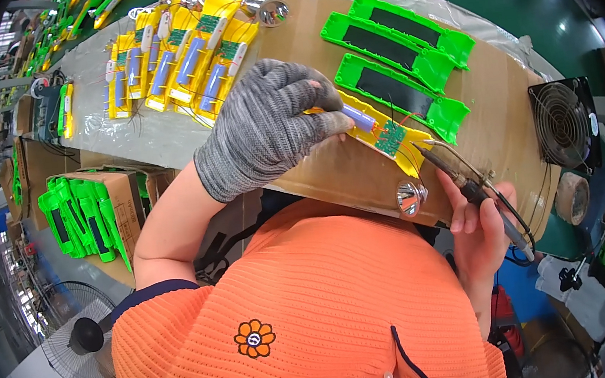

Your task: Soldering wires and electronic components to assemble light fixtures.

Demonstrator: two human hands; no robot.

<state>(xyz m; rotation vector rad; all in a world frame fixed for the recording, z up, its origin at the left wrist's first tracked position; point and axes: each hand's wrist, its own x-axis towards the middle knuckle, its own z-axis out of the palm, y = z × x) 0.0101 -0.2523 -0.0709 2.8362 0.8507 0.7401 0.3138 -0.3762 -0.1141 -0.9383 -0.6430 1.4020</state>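
My left hand [257, 130], in a grey knit glove with bare fingertips, is closed in a pinch at a yellow plastic shell [409, 161], covering its left end. Inside the shell lie a blue-purple cylindrical battery [359, 116] and a small green circuit board [390, 138] with thin red wires. My bare right hand [475, 232] grips a soldering iron [475, 191], a thin curved tube running along it. The iron's tip is by the shell's right end, near the board; whether it touches, I cannot tell. A shiny reflector cup [411, 197] sits just below the shell.
Green shells with dark panels [388, 88] lie beyond the work. Several filled yellow shells [185, 60] stand in a row at far left, beside another reflector [273, 13]. A small fan [565, 124] and a tape roll [572, 198] are rightward. Left, a cardboard box [119, 200] adjoins stacked green shells.
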